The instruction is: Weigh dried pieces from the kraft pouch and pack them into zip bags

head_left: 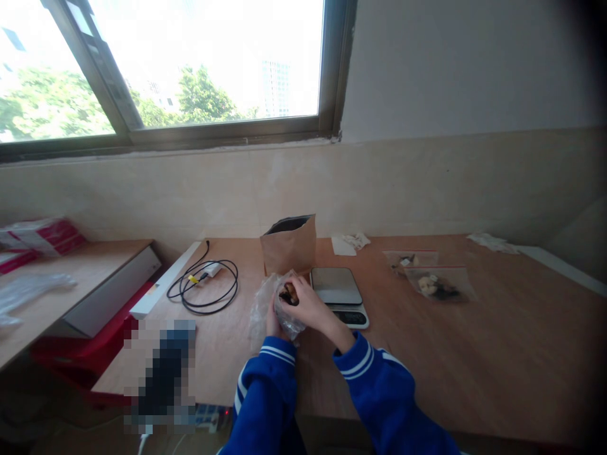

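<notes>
A clear plastic bag (pixel 260 313) is held above the counter (pixel 422 360), in front of the open brown paper pouch (pixel 288 248) and just left of the scale (pixel 336 287). Dark brown contents (pixel 287 295) are seen at its mouth. The bag is gripped along its left side by the left hand (pixel 273 321); most of those fingers are hidden by the film. The fingers of the right hand (pixel 305 304) are curved around the contents at the opening; whether a piece is pinched or only touched cannot be told.

Technique, as judged: the bag should be steadied from below by the left hand, and its rim should be folded back so that the opening is not narrowed. Pieces should be handled lightly between thumb and fingertips, since the contents look brittle and may be crumbled by a hard squeeze. Loose film should be prevented from being caught with a piece. The wrist should be raised off the scale, so that the plate is not pressed.
</notes>
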The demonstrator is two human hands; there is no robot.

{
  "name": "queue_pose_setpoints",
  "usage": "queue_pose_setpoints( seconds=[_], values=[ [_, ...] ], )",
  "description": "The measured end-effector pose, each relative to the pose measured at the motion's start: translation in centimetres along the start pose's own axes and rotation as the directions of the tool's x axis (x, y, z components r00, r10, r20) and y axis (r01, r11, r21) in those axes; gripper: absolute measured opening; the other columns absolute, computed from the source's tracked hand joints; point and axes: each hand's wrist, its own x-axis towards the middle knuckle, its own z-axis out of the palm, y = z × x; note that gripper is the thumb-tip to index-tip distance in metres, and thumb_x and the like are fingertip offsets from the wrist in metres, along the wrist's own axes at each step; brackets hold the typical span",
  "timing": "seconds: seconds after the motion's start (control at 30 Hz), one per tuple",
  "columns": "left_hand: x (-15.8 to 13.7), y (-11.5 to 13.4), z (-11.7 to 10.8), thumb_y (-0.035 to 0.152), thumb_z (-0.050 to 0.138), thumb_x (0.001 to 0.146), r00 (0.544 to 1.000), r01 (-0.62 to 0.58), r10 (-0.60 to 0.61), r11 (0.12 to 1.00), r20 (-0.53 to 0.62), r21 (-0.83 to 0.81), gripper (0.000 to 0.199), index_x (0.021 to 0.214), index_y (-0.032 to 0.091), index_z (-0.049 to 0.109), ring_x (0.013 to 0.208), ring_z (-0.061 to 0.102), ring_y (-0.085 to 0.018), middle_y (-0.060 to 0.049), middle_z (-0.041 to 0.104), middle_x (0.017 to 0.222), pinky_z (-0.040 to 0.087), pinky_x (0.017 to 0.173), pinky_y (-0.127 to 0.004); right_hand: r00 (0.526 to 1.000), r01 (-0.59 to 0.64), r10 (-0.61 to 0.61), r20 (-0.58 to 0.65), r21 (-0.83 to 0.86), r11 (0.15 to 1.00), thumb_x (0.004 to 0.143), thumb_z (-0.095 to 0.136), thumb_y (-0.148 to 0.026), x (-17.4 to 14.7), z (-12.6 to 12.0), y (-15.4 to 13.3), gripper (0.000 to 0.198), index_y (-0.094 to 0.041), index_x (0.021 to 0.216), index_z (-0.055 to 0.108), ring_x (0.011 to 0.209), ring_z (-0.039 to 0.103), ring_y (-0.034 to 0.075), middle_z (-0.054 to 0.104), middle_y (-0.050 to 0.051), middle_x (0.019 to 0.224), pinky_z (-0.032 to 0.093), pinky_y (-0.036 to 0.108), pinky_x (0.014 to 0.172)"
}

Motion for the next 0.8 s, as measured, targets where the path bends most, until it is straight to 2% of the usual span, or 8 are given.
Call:
queue_pose_setpoints(
  seconds=[0.1,0.3,0.43,0.53,0.67,0.8],
  values=[
    [0.0,0.2,0.1,0.034,0.043,0.089,0.997,0.06,-0.063,0.997,-0.044,-0.055,0.032,0.095,0.014,0.068,0.112,0.06,-0.025,-0.01,0.071,0.1,0.045,0.1,-0.037,0.999,-0.015,0.017,-0.039,0.056,0.998,0.077,0.061,-0.024,0.1,0.1,0.2,0.037,-0.018,0.113,0.052,0.103,0.056,0.022,0.054,0.009,0.11,0.044,0.037,0.093],
    [0.0,0.2,0.1,0.033,0.041,0.09,0.994,0.095,-0.1,0.989,-0.049,-0.11,0.034,0.1,0.012,0.067,0.115,0.057,-0.028,-0.014,0.069,0.103,0.044,0.1,-0.042,0.999,0.021,-0.023,0.031,0.083,0.996,0.081,0.063,-0.033,0.1,-0.9,0.7,0.042,-0.021,0.12,0.053,0.107,0.055,0.023,0.055,0.009,0.115,0.043,0.037,0.095],
    [0.0,0.2,0.0,0.034,0.043,0.089,0.99,0.125,-0.132,0.985,-0.049,-0.114,0.034,0.101,0.011,0.066,0.111,0.059,-0.029,-0.014,0.069,0.101,0.047,0.097,-0.042,0.998,0.041,-0.045,0.051,0.069,0.997,0.08,0.066,-0.036,0.1,-1.5,0.6,0.037,-0.021,0.113,0.058,0.101,0.058,0.021,0.057,0.007,0.109,0.045,0.036,0.091],
    [0.0,0.2,0.1,0.034,0.042,0.09,0.989,0.126,-0.135,0.982,-0.055,-0.141,0.034,0.101,0.012,0.066,0.107,0.061,-0.027,-0.012,0.069,0.1,0.048,0.094,-0.039,0.998,0.055,-0.057,0.027,0.069,0.996,0.08,0.065,-0.034,0.1,-1.7,0.2,0.032,-0.022,0.109,0.059,0.097,0.059,0.02,0.056,0.006,0.106,0.046,0.034,0.088],
    [0.0,0.2,0.2,0.031,0.041,0.091,0.992,0.115,-0.121,0.982,-0.031,-0.149,0.034,0.102,0.011,0.065,0.109,0.061,-0.026,-0.012,0.069,0.103,0.048,0.095,-0.039,0.997,0.081,-0.081,-0.003,0.063,0.995,0.078,0.067,-0.026,0.2,-1.9,-0.1,0.035,-0.022,0.111,0.058,0.099,0.058,0.02,0.058,0.005,0.106,0.045,0.033,0.089],
    [0.1,0.2,0.2,0.03,0.038,0.093,0.992,0.101,-0.111,0.984,-0.059,-0.144,0.035,0.102,0.012,0.066,0.111,0.06,-0.026,-0.012,0.069,0.102,0.047,0.097,-0.038,0.994,0.109,-0.109,0.001,0.047,0.993,0.077,0.066,-0.021,0.3,-2.0,0.2,0.03,-0.021,0.106,0.06,0.097,0.059,0.019,0.059,0.005,0.103,0.046,0.033,0.088]
  ],
)
